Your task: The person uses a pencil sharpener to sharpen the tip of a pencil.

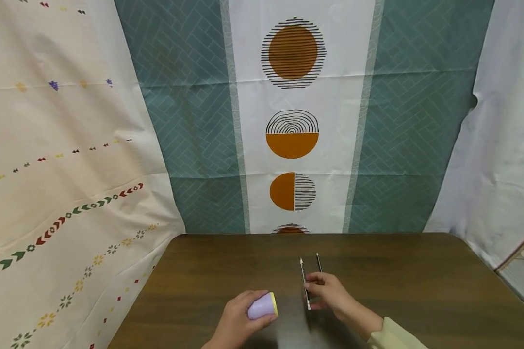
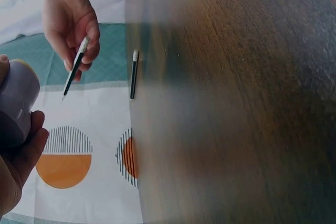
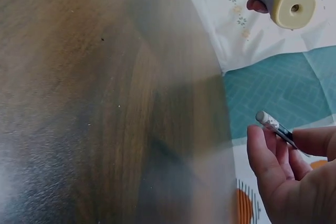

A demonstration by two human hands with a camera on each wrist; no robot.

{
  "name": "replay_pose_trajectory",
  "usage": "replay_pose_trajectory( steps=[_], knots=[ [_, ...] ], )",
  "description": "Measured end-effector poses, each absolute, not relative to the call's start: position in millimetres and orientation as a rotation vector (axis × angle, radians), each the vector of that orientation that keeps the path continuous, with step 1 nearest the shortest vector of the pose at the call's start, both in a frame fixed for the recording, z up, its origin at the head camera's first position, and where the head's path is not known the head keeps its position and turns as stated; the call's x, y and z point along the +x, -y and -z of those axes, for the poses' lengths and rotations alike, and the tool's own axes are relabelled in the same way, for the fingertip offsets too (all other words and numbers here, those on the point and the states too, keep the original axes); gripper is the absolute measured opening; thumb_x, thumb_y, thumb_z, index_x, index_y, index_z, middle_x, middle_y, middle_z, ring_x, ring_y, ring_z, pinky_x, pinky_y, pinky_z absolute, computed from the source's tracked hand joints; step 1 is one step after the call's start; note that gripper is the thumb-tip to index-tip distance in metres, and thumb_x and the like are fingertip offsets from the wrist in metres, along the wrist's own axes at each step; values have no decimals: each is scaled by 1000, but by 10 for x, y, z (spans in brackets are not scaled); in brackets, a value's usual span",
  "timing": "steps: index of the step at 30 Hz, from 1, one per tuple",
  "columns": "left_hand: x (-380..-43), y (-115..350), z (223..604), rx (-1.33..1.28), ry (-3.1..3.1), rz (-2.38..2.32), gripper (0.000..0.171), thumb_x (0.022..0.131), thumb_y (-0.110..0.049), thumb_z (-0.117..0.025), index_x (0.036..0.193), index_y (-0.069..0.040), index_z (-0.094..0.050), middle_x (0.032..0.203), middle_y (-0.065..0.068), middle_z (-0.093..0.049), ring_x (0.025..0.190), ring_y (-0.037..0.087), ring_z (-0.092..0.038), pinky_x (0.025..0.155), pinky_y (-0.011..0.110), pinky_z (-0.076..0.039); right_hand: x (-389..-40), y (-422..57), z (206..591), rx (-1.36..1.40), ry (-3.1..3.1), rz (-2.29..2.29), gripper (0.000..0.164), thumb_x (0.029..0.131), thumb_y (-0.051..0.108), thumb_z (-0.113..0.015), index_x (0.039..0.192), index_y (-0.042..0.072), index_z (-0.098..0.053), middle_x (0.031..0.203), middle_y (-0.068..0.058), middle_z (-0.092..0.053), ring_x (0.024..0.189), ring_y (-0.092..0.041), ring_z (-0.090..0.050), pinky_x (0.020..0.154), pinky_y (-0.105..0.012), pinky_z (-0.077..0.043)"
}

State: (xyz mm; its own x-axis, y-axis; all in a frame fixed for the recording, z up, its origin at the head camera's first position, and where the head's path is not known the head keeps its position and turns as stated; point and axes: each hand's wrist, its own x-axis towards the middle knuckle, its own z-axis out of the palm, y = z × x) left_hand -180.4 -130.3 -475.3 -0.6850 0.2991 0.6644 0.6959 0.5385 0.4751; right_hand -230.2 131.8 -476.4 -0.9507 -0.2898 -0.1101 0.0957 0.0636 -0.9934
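My left hand (image 1: 237, 317) holds a lilac pencil sharpener (image 1: 260, 307) with a yellow end, fingers and thumb wrapped around its body. In the right wrist view, the sharpener's yellow face (image 3: 295, 8) shows a small round hole. A dark pencil (image 1: 305, 286) with a white end is pinched between the thumb and fingers of my right hand (image 1: 329, 293), apart from the sharpener. Its white end (image 3: 266, 119) is toward the right wrist camera. On the table a second dark pencil (image 2: 134, 74) lies just beyond the right hand, partly hidden by it in the head view.
Both hands are over a brown wooden table (image 1: 397, 276). Behind it hangs a green and white curtain (image 1: 192, 121) with orange circles. A cream patterned cloth (image 1: 70, 218) borders the table's left side, and a white cloth (image 1: 498, 160) hangs at the right.
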Motion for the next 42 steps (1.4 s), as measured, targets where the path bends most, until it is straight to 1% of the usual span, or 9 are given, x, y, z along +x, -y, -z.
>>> replay_pose_trajectory(
  steps=[6, 13, 20, 24, 29, 36, 39, 42],
  knots=[
    [-1845, 1262, 4730, -842, 2207, 981, 43, 72, -20, -93, 110, -11, -74, 96, 3, -76, 78, 4, -63, 64, 11, -48, -2406, -1250, 4738, -141, -2086, 1957, 50, 101, 12, -59, 136, -21, -45, 113, -20, -65, 88, -15, -66, 69, -34, -63],
    [-1851, 1225, 4738, -851, 2240, 1010, 41, 74, -21, -91, 110, -10, -74, 96, 4, -76, 79, 0, -61, 63, 10, -48, -2492, -1196, 4773, -75, -2095, 1961, 47, 100, 9, -59, 135, -21, -48, 111, -18, -67, 89, -16, -67, 69, -34, -63],
    [-1853, 1232, 4726, -851, 2260, 1031, 42, 74, -22, -92, 111, -10, -74, 96, 4, -76, 78, -1, -59, 62, 11, -47, -2580, -1107, 4821, -60, -2103, 1963, 47, 100, 8, -61, 136, -19, -49, 113, -25, -67, 88, -17, -68, 67, -32, -63],
    [-1863, 1231, 4730, -847, 2262, 1034, 42, 74, -22, -91, 110, -10, -74, 96, 4, -76, 78, -2, -58, 61, 11, -46, -2616, -1056, 4842, -33, -2089, 1989, 46, 98, 6, -62, 135, -20, -50, 109, -22, -68, 87, -16, -67, 68, -32, -63],
    [-1872, 1225, 4731, -812, 2289, 1051, 40, 75, -23, -91, 109, -11, -74, 96, 3, -76, 79, -3, -58, 62, 12, -47, -2692, -998, 4871, -7, -2066, 2022, 45, 98, 4, -61, 134, -21, -50, 104, -18, -68, 85, -14, -66, 67, -31, -62],
    [-1884, 1231, 4732, -827, 2269, 1020, 41, 75, -22, -91, 110, -11, -74, 98, 3, -77, 80, 0, -62, 63, 12, -48, -2786, -932, 4923, 59, -2099, 1988, 42, 98, 4, -60, 132, -20, -53, 105, -21, -69, 85, -15, -66, 66, -33, -63],
    [-1879, 1232, 4733, -827, 2273, 1039, 40, 75, -22, -91, 110, -12, -74, 98, 3, -77, 80, -1, -61, 63, 12, -48, -2825, -915, 4970, 73, -2117, 1978, 41, 98, 3, -60, 131, -20, -54, 102, -20, -69, 83, -15, -64, 65, -33, -63],
    [-1867, 1232, 4732, -823, 2287, 1070, 40, 76, -23, -91, 110, -12, -74, 98, 3, -77, 80, -1, -60, 62, 14, -48, -2855, -901, 5018, 94, -2123, 1976, 39, 97, 2, -60, 130, -20, -55, 97, -16, -69, 79, -14, -63, 63, -30, -62]
  ],
)
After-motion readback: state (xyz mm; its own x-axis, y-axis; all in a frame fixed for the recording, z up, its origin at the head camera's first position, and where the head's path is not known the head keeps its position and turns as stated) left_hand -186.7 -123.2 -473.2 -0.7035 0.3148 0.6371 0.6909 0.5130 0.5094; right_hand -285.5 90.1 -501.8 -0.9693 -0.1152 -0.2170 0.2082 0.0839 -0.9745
